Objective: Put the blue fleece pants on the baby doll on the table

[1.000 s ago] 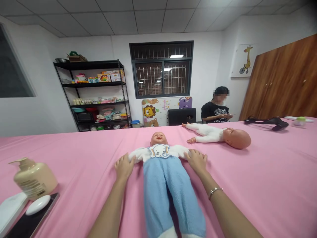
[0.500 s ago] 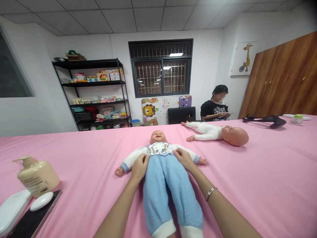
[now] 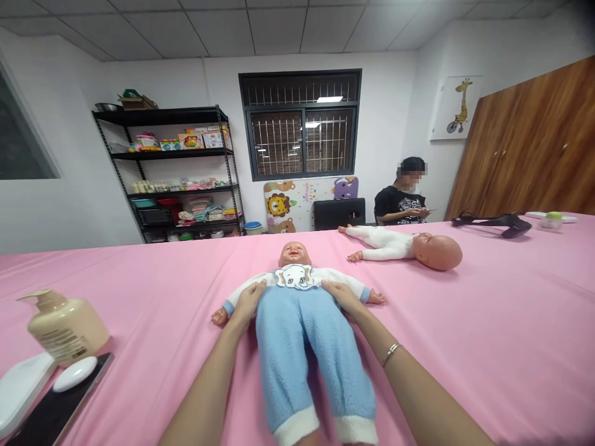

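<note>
Nearest, the baby doll (image 3: 302,334) lies on its back along the middle of the pink sheet (image 3: 465,347), its feet toward the camera and its head away. It wears fluffy light-blue trousers with white cuffs at the ankles, a white long-sleeved top with blue wrist bands, and a small bib printed with an elephant under the chin. Both doll arms are spread out to the sides, the small plastic hands resting on the sheet.

Half a second ago the two hands sat closer in on the doll's chest, near the bib; now they have slid a little outward and down, to the sides of the torso at the top of the trousers. A second ago they were out at the doll's wrists.

The left hand (image 3: 248,300) lies flat along the doll's side where the white sleeve meets the blue fleece, fingers held together and extended, pressing lightly and pinching nothing. The right hand (image 3: 341,297), a thin bracelet on its wrist, mirrors it on the other side, fingers likewise laid flat against the cloth without clasping it.

Off to the left edge stand a beige pump bottle (image 3: 65,328) and, before it, a white oval object on a dark flat slab. Farther back to the right a second doll (image 3: 409,248) in white lies on its side, well apart from the first. Beyond the bed a person in black (image 3: 402,201) sits by the wall.
</note>
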Demonstrator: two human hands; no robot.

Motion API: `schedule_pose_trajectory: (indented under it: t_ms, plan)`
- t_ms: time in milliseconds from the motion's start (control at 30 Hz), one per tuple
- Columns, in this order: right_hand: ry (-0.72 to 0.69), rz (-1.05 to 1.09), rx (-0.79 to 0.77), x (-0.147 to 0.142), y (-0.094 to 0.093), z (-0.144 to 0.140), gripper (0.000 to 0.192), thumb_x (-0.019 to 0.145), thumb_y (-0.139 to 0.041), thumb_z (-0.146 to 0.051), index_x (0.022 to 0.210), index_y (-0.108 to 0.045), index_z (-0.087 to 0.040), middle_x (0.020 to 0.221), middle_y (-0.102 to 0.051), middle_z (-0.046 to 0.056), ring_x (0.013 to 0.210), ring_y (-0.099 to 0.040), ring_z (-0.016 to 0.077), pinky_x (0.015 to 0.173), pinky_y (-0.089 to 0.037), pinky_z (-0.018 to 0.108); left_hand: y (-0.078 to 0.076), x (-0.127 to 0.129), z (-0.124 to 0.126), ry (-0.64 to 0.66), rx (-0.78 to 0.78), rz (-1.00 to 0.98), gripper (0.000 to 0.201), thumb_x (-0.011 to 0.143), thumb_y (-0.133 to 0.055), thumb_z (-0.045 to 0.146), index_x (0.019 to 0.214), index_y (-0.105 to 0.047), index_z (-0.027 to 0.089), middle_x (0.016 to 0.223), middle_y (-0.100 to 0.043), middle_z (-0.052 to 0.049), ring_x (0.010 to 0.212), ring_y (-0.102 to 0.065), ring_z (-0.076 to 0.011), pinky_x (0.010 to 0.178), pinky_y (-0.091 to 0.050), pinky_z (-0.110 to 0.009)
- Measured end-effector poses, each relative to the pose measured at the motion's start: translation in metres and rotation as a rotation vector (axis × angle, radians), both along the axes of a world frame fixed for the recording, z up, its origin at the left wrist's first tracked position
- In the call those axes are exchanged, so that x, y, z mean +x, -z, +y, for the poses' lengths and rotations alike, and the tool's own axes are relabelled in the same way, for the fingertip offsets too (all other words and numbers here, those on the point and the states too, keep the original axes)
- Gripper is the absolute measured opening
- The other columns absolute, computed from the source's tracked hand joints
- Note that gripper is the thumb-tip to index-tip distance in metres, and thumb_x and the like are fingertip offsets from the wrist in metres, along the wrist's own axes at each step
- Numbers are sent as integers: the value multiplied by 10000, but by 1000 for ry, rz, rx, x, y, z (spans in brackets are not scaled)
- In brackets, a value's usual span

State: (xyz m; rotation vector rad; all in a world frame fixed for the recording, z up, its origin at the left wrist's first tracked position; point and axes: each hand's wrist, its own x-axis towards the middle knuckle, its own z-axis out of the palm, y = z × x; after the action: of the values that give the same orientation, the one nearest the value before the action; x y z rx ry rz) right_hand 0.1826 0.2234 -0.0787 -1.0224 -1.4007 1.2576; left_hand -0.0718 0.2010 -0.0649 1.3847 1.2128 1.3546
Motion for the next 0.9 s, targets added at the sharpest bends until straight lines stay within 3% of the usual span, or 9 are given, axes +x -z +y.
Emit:
schedule_pose_trajectory:
  t_ms: [100, 267, 400, 467, 533, 600, 633, 767, 900]
  plan:
    - [125, 50, 24, 6, 5, 5, 456, 636, -560, -614, 582, -448, -175, 487, -413, -55, 477, -325, 79, 488, -249, 231, 2, -2, -1, 89, -4, 188, 394, 636, -665, 491, 811, -567, 152, 706, -593, -3, 648, -531, -143, 591, -401, -247]
    - [313, -331, 185, 11, 13, 16, 419, 685, -534, -540, 523, -359, -195, 476, -343, -59, 492, -328, 91, 513, -244, 239, 10, -5, 5, -5, 11, 114, 482, 610, -687, 448, 935, -458, 176, 613, -502, 66, 574, -499, -103, 570, -377, -220]
    - [546, -495, 416, -10, -19, -9, 155, 743, -509, -327, 795, -505, -181, 683, -526, -5, 667, -487, 145, 622, -333, 249, 21, -4, 12, -24, 71, 128, 425, 624, -668, 427, 900, -491, 157, 681, -542, 24, 666, -535, -122, 640, -412, -237]
    - [440, -481, 532, -26, -43, -43, 171, 777, -486, -292, 903, -508, -178, 754, -553, 8, 694, -513, 137, 658, -366, 246, 25, -3, 14, -56, 89, 180, 371, 655, -634, 428, 869, -509, 152, 719, -554, 2, 694, -538, -135, 649, -413, -248]
    - [75, -586, 668, -40, -58, -86, 154, 802, -496, -314, 899, -522, -198, 742, -569, -14, 663, -519, 116, 629, -364, 226, 27, -3, 15, -87, 98, 204, 337, 681, -601, 424, 859, -510, 152, 736, -554, -5, 701, -535, -141, 653, -409, -254]
    - [-335, -803, 881, -51, -57, -127, 240, 720, -623, -414, 849, -549, -226, 698, -578, -41, 609, -504, 116, 562, -334, 230, 28, -2, 16, -94, 102, 203, 323, 693, -580, 417, 867, -510, 153, 730, -550, -3, 695, -529, -143, 654, -404, -259]
    - [-408, -902, 979, -55, -51, -144, 256, 697, -651, -433, 811, -552, -226, 670, -577, -42, 595, -501, 122, 538, -316, 240, 28, -2, 16, -96, 104, 202, 320, 695, -575, 414, 870, -512, 154, 724, -547, -1, 690, -526, -144, 652, -402, -260]
    - [-219, -1152, 1250, -65, -17, -172, 237, 724, -655, -370, 651, -510, -197, 596, -559, -4, 533, -478, 146, 443, -233, 284, 25, -1, 15, -110, 123, 224, 294, 692, -562, 419, 827, -523, 161, 704, -539, 9, 667, -513, -143, 648, -390, -262]
    - [-288, -1117, 1340, -77, -13, -172, 272, 791, -579, -380, 623, -485, -187, 537, -519, -18, 492, -453, 125, 418, -241, 287, 20, 0, 12, -97, 131, 213, 308, 684, -552, 455, 788, -528, 167, 730, -559, -2, 684, -516, -152, 658, -388, -263]
